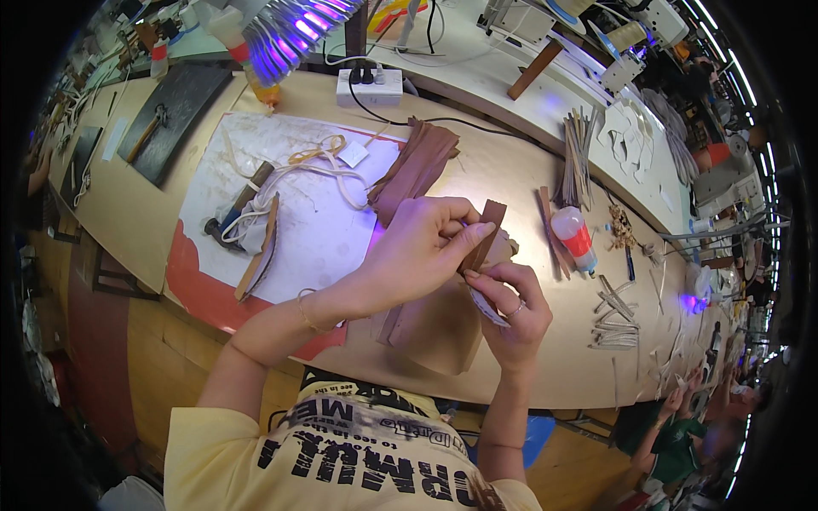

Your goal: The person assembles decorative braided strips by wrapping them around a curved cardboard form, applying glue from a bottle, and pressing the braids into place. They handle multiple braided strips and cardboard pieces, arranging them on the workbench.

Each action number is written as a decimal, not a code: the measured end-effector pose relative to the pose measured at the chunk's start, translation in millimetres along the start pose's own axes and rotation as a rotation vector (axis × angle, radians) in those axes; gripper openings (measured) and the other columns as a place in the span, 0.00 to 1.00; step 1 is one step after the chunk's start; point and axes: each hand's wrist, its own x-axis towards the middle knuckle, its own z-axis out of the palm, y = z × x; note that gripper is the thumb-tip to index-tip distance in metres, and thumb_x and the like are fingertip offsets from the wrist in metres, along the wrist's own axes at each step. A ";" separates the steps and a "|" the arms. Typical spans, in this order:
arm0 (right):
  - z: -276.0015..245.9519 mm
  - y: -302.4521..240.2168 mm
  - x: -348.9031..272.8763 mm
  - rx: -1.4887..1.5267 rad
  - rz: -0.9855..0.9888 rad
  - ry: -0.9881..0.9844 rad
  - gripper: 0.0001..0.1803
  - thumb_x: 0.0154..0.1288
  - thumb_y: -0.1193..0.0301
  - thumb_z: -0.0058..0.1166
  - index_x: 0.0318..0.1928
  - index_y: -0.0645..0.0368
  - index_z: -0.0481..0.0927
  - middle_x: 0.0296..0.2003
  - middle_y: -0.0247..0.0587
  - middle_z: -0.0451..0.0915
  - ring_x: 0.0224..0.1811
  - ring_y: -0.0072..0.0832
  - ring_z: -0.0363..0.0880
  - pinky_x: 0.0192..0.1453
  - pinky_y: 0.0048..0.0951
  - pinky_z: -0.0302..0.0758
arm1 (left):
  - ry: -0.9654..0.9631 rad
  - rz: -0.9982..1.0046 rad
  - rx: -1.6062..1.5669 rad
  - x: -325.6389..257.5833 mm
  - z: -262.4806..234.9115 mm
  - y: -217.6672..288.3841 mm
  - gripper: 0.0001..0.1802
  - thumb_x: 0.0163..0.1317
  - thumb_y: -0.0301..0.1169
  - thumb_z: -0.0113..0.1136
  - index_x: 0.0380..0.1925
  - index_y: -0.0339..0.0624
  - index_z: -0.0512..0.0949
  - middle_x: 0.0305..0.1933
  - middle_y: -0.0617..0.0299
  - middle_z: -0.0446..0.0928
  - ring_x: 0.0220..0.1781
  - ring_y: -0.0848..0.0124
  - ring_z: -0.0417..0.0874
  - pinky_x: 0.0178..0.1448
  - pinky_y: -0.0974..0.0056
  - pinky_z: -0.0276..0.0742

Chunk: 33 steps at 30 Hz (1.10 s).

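Head view: the brown strip (487, 238) is between both hands, above the worktop (545, 362); its long axis runs from near edge toward far edge, far end canted right. Left hand (422, 243): pinching the strip's middle. Right hand (518, 315): fingers closed at its near end, with a pale piece (489, 308). Surface: tan; bottle (573, 238) toward the right edge. Room: a co-worker in green (679, 451) beyond that edge

— Which objects occupy the hands?
— Left hand (426, 243), thumb and fingers pinching a brown strip (492, 220); right hand (521, 313), at the strip's lower end, with a pale curved piece (487, 307) in its grasp.
— And the bench (545, 375)?
— Brown bundle (419, 166), beyond the left hand; hammer (254, 183), lying on a white sheet (315, 243); red-banded bottle (573, 237), right.
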 end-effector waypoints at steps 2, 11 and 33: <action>1.3 0.1 -1.5 -0.056 -0.054 0.038 0.20 0.44 0.83 0.68 0.41 0.54 0.85 0.36 0.37 0.80 0.38 0.34 0.81 0.40 0.30 0.80 | -0.019 -0.069 -0.064 5.1 0.4 -4.2 0.12 0.73 0.34 0.52 0.34 0.35 0.73 0.28 0.61 0.82 0.28 0.80 0.81 0.32 0.72 0.78; 4.7 -1.5 -11.1 -0.180 -0.277 -0.043 0.12 0.51 0.77 0.60 0.39 0.58 0.83 0.43 0.41 0.84 0.50 0.39 0.82 0.48 0.34 0.83 | 0.023 -0.227 -0.361 24.8 -16.1 -20.5 0.16 0.75 0.44 0.46 0.38 0.42 0.69 0.29 0.56 0.82 0.29 0.68 0.87 0.28 0.67 0.83; -13.1 -18.5 -23.1 -0.076 -0.499 -0.187 0.10 0.56 0.78 0.58 0.40 0.65 0.77 0.41 0.51 0.83 0.48 0.46 0.84 0.47 0.35 0.85 | 0.130 -0.367 -0.509 78.9 -55.7 -57.7 0.17 0.73 0.41 0.50 0.37 0.35 0.70 0.32 0.50 0.79 0.33 0.61 0.87 0.33 0.63 0.86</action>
